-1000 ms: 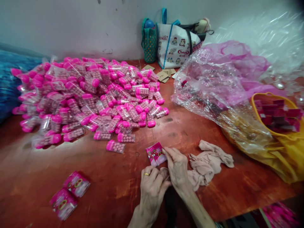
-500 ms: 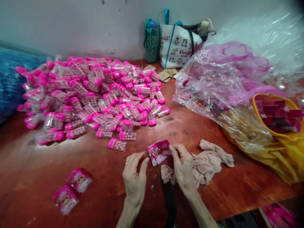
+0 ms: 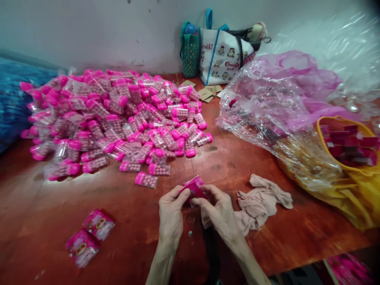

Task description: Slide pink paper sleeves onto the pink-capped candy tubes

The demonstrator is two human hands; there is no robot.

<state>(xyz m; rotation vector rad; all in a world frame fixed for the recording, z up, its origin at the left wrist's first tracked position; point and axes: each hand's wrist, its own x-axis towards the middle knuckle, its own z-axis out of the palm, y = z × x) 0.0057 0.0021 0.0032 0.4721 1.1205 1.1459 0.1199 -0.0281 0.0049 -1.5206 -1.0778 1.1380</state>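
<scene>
Between my two hands is a small pink printed card [image 3: 194, 190]. My left hand [image 3: 172, 215] pinches its left side between thumb and fingers. At its right edge, my right hand [image 3: 221, 209] also grips it, fingers bent and thumb in front. Just behind it another pink printed piece [image 3: 194, 180] shows, partly hidden; I cannot tell if it is separate. To the left lie two pink printed packs [image 3: 98, 224] with clear ends, side by side. A crumpled beige cloth [image 3: 258, 206] lies right of my right hand.
A large heap of clear bottles [image 3: 118, 118] with pink caps and pink balls covers the back left. A yellow bag [image 3: 356, 190] of pink cards and crumpled clear plastic [image 3: 261, 95] lie at right. A white tote bag [image 3: 219, 59] stands by the wall.
My left hand has moved up and right and closed on the card, having been open beside it. My right hand has shifted slightly left, and the card is now turned.
</scene>
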